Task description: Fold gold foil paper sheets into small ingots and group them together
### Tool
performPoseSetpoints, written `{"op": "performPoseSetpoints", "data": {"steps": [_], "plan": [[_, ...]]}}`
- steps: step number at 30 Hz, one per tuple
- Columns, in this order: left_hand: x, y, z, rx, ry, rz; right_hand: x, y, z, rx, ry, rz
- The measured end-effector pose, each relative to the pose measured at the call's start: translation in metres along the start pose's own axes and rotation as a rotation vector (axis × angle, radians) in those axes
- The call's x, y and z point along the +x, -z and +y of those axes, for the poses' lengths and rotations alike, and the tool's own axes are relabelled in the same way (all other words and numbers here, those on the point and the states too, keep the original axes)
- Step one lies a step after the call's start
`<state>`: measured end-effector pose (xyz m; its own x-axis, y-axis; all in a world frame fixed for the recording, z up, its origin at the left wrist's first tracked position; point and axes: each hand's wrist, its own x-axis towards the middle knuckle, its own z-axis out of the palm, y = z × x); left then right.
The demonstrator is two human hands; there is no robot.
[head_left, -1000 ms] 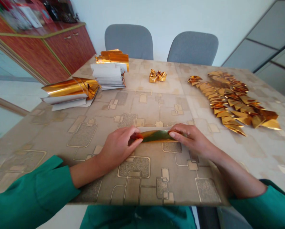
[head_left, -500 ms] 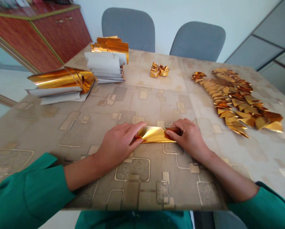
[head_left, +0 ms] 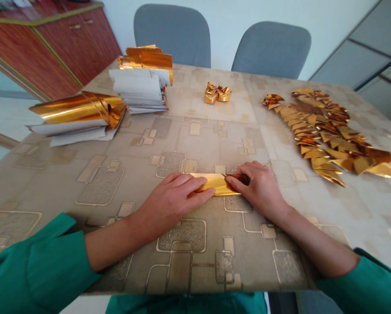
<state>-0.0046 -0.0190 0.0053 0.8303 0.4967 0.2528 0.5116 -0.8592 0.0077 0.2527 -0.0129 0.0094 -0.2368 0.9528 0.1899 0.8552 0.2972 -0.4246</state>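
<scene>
One gold strip (head_left: 220, 185) on table (head_left: 99, 185). Right hand (head_left: 260, 185) pinches its right end, thumb on top. Left hand (head_left: 172, 198) laid over left part, fingers stretched; whether gripping, cannot tell. Two paper stacks (head_left: 138, 89) far left, two gold shapes (head_left: 211, 94) beyond strip, one overlapping heap (head_left: 329, 139) right, two chairs (head_left: 172, 32) behind.

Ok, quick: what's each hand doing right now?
Left hand: open, laid over the gold strip.
Right hand: closed, pinching the gold strip near its right end.
</scene>
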Motion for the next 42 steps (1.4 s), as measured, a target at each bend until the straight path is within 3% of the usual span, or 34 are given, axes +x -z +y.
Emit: {"op": "performPoseSetpoints", "data": {"steps": [8,14,20,25,29,35,42], "plan": [[0.004,0.002,-0.001,0.043,-0.027,-0.080,0.001,-0.001,-0.001,-0.061,-0.003,-0.008],[0.006,0.002,0.001,0.068,-0.062,-0.085,0.000,-0.003,-0.003,-0.193,0.019,0.028],[0.008,0.005,0.002,0.083,-0.075,-0.107,0.000,-0.004,0.002,-0.181,0.036,0.050],[0.009,0.006,0.002,0.095,-0.071,-0.117,-0.012,0.008,-0.010,-0.258,0.274,0.163],[0.010,0.005,0.002,0.101,-0.073,-0.124,-0.030,0.012,-0.027,-0.285,0.534,-0.031],[0.011,0.006,-0.002,0.097,-0.094,-0.132,-0.050,0.011,-0.017,-0.358,0.465,-0.024],[0.008,0.009,-0.004,0.131,-0.117,-0.122,-0.057,0.017,-0.003,-0.362,0.498,0.030]]}}
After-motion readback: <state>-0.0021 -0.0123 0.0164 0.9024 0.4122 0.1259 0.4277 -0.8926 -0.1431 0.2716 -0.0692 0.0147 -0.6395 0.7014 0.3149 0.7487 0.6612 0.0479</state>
